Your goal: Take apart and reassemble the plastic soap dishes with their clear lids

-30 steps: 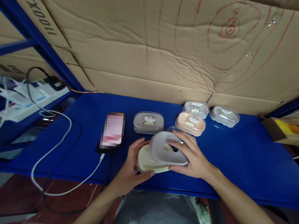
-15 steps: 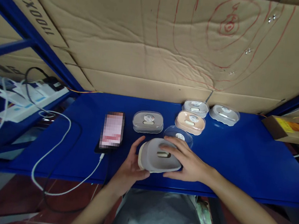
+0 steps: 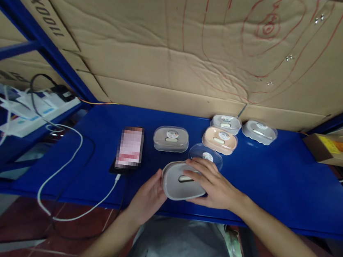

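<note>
A grey oval box (image 3: 173, 185) with a pale slot in its top is held over the front of the blue shelf. My right hand (image 3: 211, 182) grips it from the right, fingers spread across the top. Against its left side rests my left hand (image 3: 151, 194), the fingertips partly hidden by the box. Just behind is a loose clear cover (image 3: 198, 150) with a round sticker, partly covered by my right hand. A grey box with a clear cover (image 3: 170, 140) sits behind to the left, and a peach one (image 3: 219, 141) to the right.
Two more covered boxes (image 3: 226, 123) (image 3: 259, 133) stand at the back right. A phone (image 3: 129, 147) with a white cable lies left. Power strips (image 3: 42, 109) and cables are at far left, a cardboard box (image 3: 327, 148) at far right. Cardboard (image 3: 136, 58) forms the back wall.
The grey box has turned and tilted slightly in my hands. My left hand has shifted lower along its side, with thumb and fingers closer together. The view has moved slightly.
</note>
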Motion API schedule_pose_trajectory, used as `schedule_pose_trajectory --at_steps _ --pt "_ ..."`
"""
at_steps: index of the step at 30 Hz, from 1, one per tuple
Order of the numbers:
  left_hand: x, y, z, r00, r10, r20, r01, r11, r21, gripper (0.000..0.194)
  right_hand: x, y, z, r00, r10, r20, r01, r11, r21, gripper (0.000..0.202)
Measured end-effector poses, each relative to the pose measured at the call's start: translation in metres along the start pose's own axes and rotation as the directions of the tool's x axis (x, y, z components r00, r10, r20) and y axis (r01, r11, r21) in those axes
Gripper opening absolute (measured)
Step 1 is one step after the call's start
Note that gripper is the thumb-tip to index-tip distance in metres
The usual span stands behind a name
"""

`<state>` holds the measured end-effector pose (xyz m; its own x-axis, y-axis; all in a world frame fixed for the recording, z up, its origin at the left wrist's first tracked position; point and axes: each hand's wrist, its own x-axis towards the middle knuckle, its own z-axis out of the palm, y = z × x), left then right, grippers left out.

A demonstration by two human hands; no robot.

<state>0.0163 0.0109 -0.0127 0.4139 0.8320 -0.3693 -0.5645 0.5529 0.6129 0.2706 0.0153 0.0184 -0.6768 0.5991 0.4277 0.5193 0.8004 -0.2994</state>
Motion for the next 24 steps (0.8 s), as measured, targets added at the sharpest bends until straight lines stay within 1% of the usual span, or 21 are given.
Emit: schedule_pose_trajectory --at_steps 2,4,7,11,13,16,20,24 --pt "0.0 -0.002 0.002 0.999 0.029 0.03 -0.03 0.999 0.015 0.038 0.0 0.001 0.002 1.0 -0.003 0.007 0.003 1.0 -0.024 0.07" --pt "-0.001 -0.002 0.005 0.998 0.05 0.05 -0.052 0.998 0.036 0.045 -0.001 0.002 0.003 1.0 -0.001 0.008 0.002 1.0 -0.015 0.073" --pt "-0.001 -0.002 0.006 0.998 0.041 0.04 -0.043 0.998 0.046 0.043 -0.001 0.001 0.002 1.0 -0.011 -0.007 0.011 1.0 0.003 0.079" --pt "-0.003 -0.003 -0.003 0.997 -0.034 0.063 0.033 0.999 0.017 0.04 -0.001 -0.003 0.001 0.996 -0.062 -0.065 0.062 0.998 -0.007 0.074" --pt "-0.003 -0.005 -0.006 0.996 -0.041 0.076 0.041 0.999 0.008 0.037 0.0 -0.004 0.001 0.994 -0.064 -0.09 0.065 0.998 0.011 0.074" --pt "-0.002 -0.008 -0.007 0.998 0.009 0.063 -0.008 1.0 -0.006 0.033 0.001 -0.003 0.002 0.993 -0.036 -0.112 0.041 0.998 0.04 0.076" --pt "-0.001 -0.008 -0.003 0.997 0.055 0.062 -0.055 0.998 -0.009 0.035 0.001 0.0 0.003 0.992 -0.01 -0.127 0.017 0.999 0.051 0.08" --pt "-0.002 -0.007 0.0 0.994 0.067 0.086 -0.068 0.998 0.0 0.037 0.001 -0.002 0.006 0.996 0.004 -0.093 -0.001 0.999 0.034 0.077"
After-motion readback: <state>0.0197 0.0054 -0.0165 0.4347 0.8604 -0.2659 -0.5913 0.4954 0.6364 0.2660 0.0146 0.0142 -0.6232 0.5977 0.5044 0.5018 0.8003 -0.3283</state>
